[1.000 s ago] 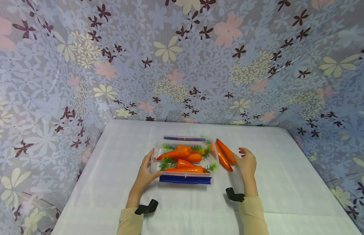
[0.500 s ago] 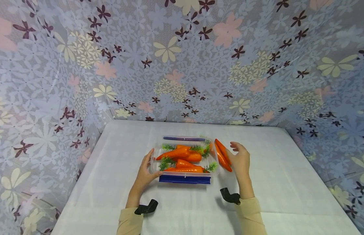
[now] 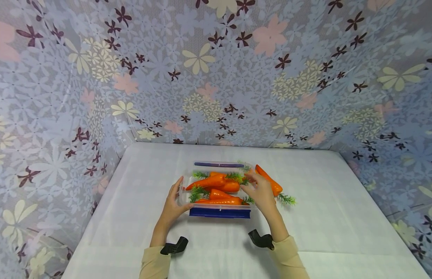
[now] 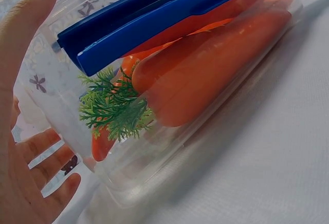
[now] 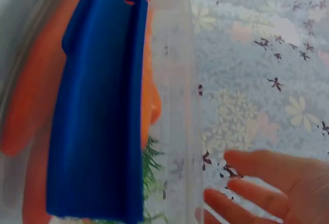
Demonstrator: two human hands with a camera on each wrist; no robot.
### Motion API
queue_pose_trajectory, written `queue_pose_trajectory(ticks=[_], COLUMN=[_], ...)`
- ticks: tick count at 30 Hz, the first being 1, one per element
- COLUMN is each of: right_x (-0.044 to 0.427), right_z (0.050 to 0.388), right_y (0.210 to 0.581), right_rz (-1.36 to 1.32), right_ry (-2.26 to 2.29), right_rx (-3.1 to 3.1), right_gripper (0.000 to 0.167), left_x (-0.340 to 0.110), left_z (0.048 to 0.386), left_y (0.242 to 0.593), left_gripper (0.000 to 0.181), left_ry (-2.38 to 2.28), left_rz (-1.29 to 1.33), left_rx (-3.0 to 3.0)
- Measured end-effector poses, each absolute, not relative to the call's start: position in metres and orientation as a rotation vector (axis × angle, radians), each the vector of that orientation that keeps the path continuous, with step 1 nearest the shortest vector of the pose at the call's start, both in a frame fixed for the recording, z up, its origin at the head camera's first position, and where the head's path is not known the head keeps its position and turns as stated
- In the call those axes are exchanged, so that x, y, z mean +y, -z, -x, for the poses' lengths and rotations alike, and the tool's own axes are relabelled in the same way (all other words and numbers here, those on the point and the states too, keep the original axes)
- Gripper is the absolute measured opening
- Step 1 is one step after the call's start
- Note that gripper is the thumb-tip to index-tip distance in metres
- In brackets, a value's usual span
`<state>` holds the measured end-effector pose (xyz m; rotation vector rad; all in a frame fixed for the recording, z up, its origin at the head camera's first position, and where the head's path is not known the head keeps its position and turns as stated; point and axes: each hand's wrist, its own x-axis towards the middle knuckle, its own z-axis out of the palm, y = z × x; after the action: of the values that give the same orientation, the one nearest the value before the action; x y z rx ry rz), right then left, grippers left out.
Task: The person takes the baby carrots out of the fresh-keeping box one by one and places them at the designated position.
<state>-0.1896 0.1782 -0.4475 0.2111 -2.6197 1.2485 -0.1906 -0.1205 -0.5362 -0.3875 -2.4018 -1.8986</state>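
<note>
A clear plastic box [image 3: 219, 207] with blue clip flaps stands on the table, full of orange carrots [image 3: 219, 201] with green leafy tops. My left hand [image 3: 173, 203] rests at the left end, thumb on the front corner. In the left wrist view the thumb [image 4: 28, 23] and fingers are fairly straight, spread about the box end. Over the right end of the box is my right hand [image 3: 262, 192], fingertips inside the rim. The right wrist view shows its fingers [image 5: 257, 167] loosely straight, nothing seen in them. Another carrot [image 3: 270, 180] lies on the table just beyond that hand.
A white cloth [image 3: 341, 217] covers the table. Floral fabric [image 3: 216, 77] hangs behind it and at both sides. The front blue flap [image 3: 219, 212] hangs outward from the box; another blue flap [image 3: 218, 165] is at the back.
My right hand has moved left from the carrots beside the box to its right end. One carrot there, its leafy top now showing, stays visible; the other is hidden. The left hand has not moved.
</note>
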Motion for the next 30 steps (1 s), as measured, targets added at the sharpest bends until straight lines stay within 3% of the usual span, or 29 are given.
queue_pose_trajectory(ticks=[14,30], right_x=[0.171,0.172], right_z=[0.193,0.199], right_y=[0.459,0.464], right_rz=[-0.555,-0.551], right_ry=[-1.226,-1.151], right_rx=[-2.801,-3.018], right_gripper=[0.054,0.046], left_x=[-0.122,-0.121], left_z=[0.195,0.195], left_y=[0.549,0.548], left_gripper=[0.097,0.098], left_ry=[1.863,1.833], left_rz=[0.423,0.422], left_rx=[-2.363,-2.367])
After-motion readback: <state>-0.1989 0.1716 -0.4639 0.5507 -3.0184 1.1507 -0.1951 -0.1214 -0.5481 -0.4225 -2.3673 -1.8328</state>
